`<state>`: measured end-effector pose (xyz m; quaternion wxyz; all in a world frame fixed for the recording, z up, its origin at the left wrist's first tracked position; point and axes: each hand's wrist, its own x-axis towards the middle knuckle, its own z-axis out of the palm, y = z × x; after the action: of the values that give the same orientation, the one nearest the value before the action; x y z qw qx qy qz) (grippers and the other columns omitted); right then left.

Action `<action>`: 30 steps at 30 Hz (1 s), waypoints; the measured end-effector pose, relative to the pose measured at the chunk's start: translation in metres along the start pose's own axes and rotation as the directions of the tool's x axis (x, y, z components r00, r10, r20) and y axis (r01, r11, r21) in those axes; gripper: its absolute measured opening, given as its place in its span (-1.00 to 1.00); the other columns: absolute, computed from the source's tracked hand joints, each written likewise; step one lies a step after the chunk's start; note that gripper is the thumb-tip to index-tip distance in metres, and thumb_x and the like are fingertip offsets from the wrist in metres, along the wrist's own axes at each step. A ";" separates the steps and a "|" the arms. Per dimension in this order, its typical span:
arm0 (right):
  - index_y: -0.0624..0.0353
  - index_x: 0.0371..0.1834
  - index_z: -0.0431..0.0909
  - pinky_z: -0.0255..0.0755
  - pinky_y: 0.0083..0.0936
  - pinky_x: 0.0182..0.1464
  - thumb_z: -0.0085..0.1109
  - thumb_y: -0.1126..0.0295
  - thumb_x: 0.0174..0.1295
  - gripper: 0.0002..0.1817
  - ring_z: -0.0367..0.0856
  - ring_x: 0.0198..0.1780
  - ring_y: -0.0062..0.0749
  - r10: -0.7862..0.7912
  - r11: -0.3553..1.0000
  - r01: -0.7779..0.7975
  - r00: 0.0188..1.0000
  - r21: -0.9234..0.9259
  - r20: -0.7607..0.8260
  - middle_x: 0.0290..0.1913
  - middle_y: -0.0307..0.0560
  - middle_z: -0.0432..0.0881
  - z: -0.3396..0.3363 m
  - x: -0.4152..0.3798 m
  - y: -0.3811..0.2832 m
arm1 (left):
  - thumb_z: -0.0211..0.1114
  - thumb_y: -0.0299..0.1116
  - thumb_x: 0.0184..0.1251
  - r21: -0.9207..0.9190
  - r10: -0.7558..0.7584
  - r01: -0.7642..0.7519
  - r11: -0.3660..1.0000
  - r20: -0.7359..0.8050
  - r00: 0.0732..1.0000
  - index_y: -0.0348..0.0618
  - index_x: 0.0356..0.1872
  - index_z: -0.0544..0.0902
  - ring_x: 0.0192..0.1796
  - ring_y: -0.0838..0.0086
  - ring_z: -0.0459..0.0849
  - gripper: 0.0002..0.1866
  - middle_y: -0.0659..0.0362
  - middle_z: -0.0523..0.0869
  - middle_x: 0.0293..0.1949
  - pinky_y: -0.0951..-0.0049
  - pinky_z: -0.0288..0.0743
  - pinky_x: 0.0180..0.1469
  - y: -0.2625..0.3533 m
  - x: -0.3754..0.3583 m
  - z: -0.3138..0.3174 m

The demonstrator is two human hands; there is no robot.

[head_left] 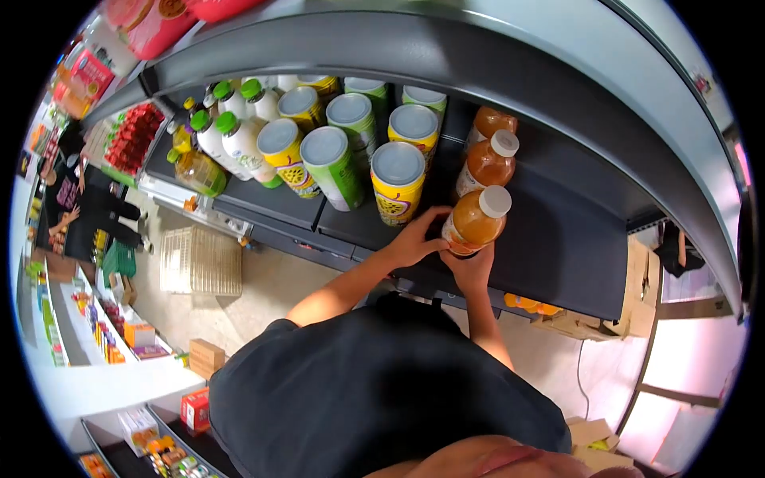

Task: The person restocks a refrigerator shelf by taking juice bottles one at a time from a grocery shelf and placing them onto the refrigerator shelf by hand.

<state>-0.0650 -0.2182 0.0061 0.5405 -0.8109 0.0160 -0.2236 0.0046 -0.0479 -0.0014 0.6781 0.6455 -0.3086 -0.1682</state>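
An orange juice bottle [476,221] with a white cap stands upright at the front of the dark shelf [558,255]. My left hand [421,237] holds it low on its left side, fingers against the bottle. From the front, my right hand [472,269] grips the lower part, and the bottle partly hides its fingers. Behind it, in one row, are a second orange bottle [488,166] and a third one [492,121]. Just left of my left hand stands a yellow canister [397,191] with a grey lid.
Green canisters [333,175], more yellow ones, white bottles with green caps [239,143] and a tilted yellow-green bottle [199,173] fill the shelf's left. An upper shelf edge [382,48] overhangs them. A wire basket [201,261] sits on the floor; another person [107,207] stands far left.
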 end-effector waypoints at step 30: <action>0.25 0.32 0.38 0.48 -0.09 0.22 0.67 0.29 -0.12 -0.10 0.55 0.20 0.14 -0.120 0.983 0.113 0.992 -0.148 -0.042 0.18 0.16 0.49 -0.023 0.001 0.011 | 0.62 -0.04 0.13 0.297 -0.082 0.113 0.948 -0.118 0.990 -0.24 0.45 0.33 0.37 0.20 0.51 -0.05 -0.03 0.56 0.31 0.22 0.33 0.44 0.019 0.008 0.017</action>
<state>-0.0703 -0.2432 0.0043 0.4654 -0.8417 -0.0014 -0.2737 -0.0038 -0.0643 0.0187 0.5770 0.7642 -0.2628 -0.1184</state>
